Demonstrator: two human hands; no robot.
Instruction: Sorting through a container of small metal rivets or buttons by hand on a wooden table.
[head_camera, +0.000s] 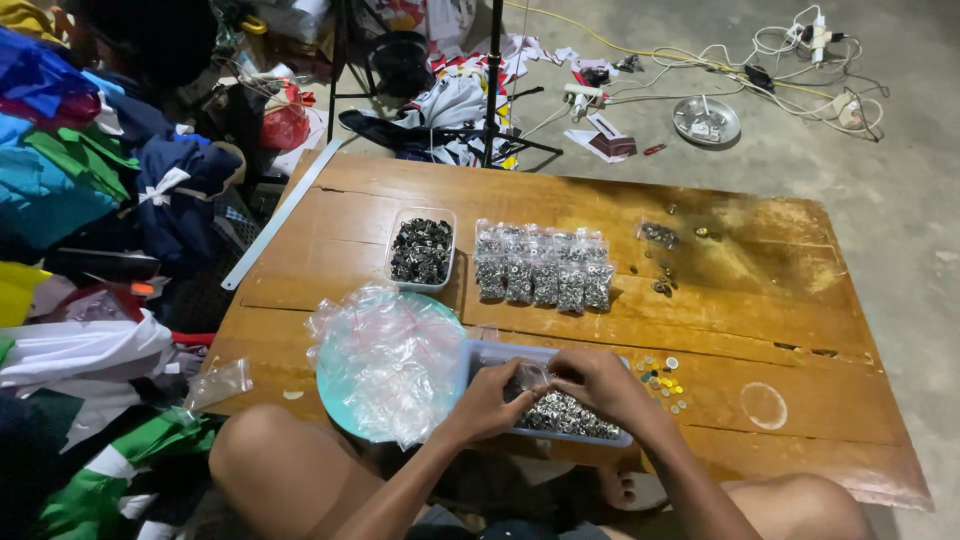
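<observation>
**Small bag held open over a tray of metal bits**

At lower left a heap of empty clear bags (388, 355) rests on a teal plate (335, 400), within reach. The left hand (492, 400) and right hand (590, 380) meet at lower centre, fingers pinched on a small clear bag (527, 378), apparently to keep its mouth open, above the clear tray (490, 352) of metal pieces (568, 414). Filled bags (543, 266) lie in a row mid-frame, out of the way.

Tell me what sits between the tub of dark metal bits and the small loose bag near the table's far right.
In the head view, a row of filled clear bags lies between the tub and the small bag.
</observation>
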